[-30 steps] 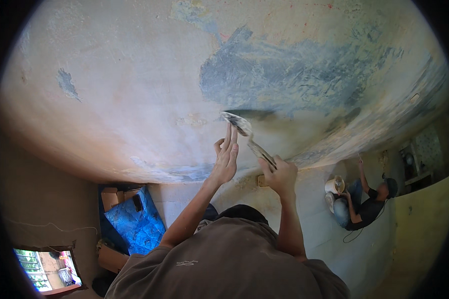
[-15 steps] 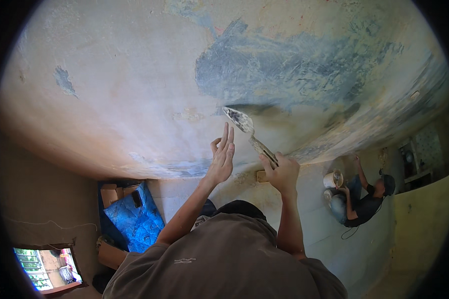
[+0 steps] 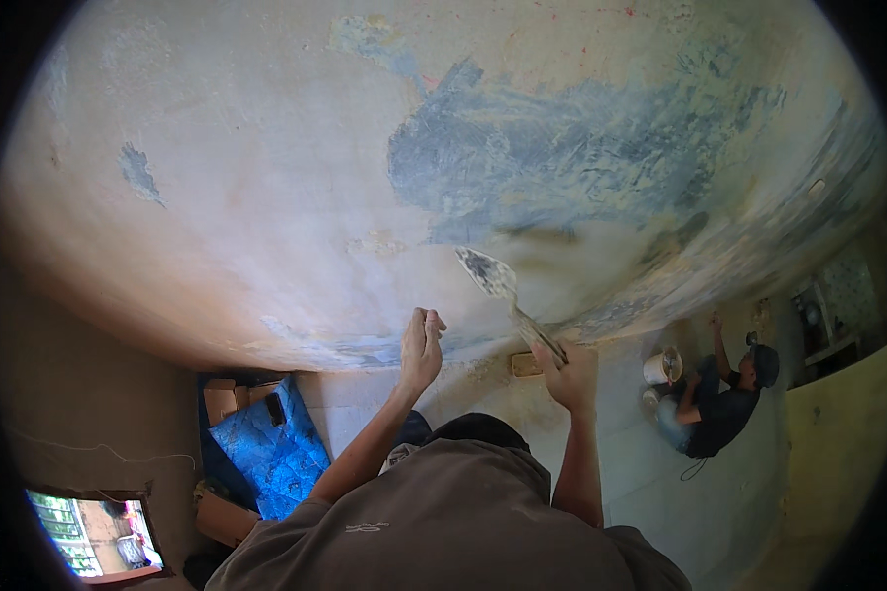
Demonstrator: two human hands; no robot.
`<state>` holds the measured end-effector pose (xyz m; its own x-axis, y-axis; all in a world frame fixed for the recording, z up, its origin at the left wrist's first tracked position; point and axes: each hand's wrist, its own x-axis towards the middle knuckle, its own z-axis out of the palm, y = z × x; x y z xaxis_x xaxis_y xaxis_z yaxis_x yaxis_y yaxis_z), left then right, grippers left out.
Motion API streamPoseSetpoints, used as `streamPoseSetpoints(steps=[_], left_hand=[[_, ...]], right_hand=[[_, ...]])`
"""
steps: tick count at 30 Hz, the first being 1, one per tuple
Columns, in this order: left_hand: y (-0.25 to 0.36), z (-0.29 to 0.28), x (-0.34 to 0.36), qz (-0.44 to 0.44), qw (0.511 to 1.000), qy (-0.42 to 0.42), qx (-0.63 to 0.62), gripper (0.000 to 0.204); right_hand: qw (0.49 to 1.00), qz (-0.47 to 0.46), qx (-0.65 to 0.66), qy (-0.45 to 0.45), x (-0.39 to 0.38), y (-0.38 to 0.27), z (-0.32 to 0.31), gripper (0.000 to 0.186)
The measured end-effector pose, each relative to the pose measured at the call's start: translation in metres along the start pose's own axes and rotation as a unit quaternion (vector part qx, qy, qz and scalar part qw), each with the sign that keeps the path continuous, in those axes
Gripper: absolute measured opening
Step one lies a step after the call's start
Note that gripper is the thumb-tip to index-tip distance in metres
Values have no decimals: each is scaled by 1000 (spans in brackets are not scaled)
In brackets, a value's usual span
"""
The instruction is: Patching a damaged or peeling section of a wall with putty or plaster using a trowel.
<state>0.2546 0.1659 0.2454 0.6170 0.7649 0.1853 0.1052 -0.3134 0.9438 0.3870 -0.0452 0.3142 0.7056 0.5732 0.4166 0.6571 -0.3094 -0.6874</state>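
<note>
My right hand (image 3: 572,374) is closed on the handle of a pointed trowel (image 3: 486,271). The trowel's blade is smeared white and dark grey and angles up to the left over the pale wall (image 3: 251,177), which carries a large rough blue-grey patch (image 3: 552,148); whether it touches the wall I cannot tell. Lower and left of the blade, my left hand (image 3: 422,350) has its fingers pressed together and slightly curled, with nothing visible in them.
A co-worker (image 3: 724,419) in dark clothing and a cap crouches at the right, one arm raised, beside a pale bucket (image 3: 663,364). At lower left lie blue quilted material (image 3: 271,463) and cardboard boxes (image 3: 224,517), near a bright window (image 3: 94,532). A yellowish panel (image 3: 833,433) stands far right.
The trowel and my right hand have moved down and a little right, away from the blue-grey patch. My left hand has dropped leftward, its outstretched fingers now drawn together.
</note>
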Motion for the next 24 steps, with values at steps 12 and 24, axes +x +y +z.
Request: streamPoseSetpoints(steps=[12, 24], left_hand=[[-10, -9, -15, -21, 980, -123, -153, 31], [-7, -20, 3, -9, 995, -72, -76, 41]], right_hand=[[974, 130, 100, -154, -72, 12, 7, 38], [966, 111, 87, -217, -71, 9, 10, 41]])
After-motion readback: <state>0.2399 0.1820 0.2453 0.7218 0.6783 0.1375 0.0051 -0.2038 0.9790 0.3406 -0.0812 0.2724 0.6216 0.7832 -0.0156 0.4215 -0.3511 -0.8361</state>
